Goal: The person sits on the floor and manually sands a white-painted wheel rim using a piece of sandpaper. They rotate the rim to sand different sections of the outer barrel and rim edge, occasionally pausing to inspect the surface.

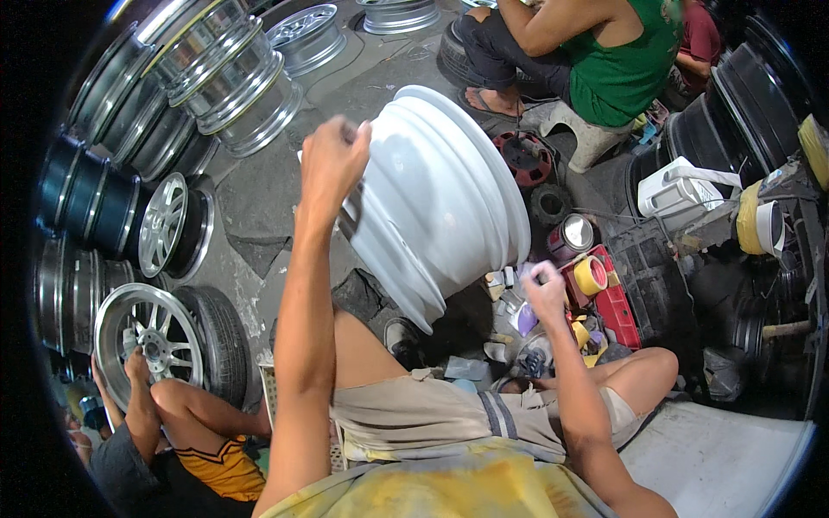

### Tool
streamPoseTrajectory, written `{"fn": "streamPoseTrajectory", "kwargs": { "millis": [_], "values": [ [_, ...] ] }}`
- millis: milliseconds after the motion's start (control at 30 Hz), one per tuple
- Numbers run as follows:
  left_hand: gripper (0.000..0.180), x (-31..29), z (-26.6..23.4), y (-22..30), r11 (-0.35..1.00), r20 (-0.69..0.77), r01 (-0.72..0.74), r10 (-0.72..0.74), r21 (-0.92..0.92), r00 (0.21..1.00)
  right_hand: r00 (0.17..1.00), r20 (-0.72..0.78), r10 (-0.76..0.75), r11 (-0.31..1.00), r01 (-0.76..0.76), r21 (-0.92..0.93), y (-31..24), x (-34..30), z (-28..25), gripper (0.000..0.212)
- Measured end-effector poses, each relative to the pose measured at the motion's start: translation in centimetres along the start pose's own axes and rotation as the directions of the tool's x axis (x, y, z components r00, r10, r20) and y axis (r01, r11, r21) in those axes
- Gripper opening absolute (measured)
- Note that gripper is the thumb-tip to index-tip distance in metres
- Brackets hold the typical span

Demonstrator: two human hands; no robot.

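Observation:
A white-coated wheel rim point(440, 194) stands tilted on the ground in front of my knees. My left hand point(332, 164) is raised at its upper left edge, fingers curled in and slightly blurred; whatever they may hold is hidden. Just off the rim's lower right edge is my right hand point(546, 293), its fingers bent into a loose fist above a cluttered box. I cannot make out anything inside it. Beside that hand are a roll of yellow tape point(591, 275), a paint can point(572, 235) and a red tray point(615, 302).
Stacked metal rims point(229, 78) crowd the left, above a silver spoked wheel point(151, 337) that another person's hand touches. A person in a green top point(626, 69) sits on a low stool point(587, 138) at the far right. A white container point(682, 194) and dark tyres point(751, 104) line the right.

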State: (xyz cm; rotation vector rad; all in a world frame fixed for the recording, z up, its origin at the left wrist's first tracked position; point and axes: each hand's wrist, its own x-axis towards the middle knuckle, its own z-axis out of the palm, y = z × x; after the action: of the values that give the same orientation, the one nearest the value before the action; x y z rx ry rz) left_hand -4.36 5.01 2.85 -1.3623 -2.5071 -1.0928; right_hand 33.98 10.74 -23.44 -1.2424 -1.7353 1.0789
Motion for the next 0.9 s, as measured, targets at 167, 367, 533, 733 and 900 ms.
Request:
{"fn": "streamPoseTrajectory", "kwargs": {
  "millis": [167,367,533,733,900],
  "values": [
    [0.045,8.1,5.7,2.1,0.885,0.033,-0.460,0.463,-0.070,0.886,0.992,0.111,0.055,0.938,-0.090,0.335,-11.2,2.6,-3.7,0.015],
    [0.064,10.6,11.4,3.8,0.888,0.471,-0.455,0.373,0.070,0.799,0.977,0.212,0.019,0.847,-0.129,0.516,-18.6,2.7,-3.4,0.021],
    [0.051,10.2,12.8,2.8,0.852,0.295,-0.512,0.519,-0.108,0.802,0.973,0.227,0.036,0.838,-0.153,0.524,-18.3,3.1,-3.5,0.022],
    [0.052,10.1,12.9,3.7,0.847,0.335,-0.524,0.521,-0.089,0.785,0.975,0.216,0.056,0.873,-0.153,0.463,-15.7,3.2,-4.2,0.017],
    [0.055,10.6,13.4,3.6,0.875,0.413,-0.483,0.437,0.009,0.799,0.975,0.171,0.143,0.876,-0.205,0.437,-13.7,3.7,-4.9,0.020]
  ]
}}
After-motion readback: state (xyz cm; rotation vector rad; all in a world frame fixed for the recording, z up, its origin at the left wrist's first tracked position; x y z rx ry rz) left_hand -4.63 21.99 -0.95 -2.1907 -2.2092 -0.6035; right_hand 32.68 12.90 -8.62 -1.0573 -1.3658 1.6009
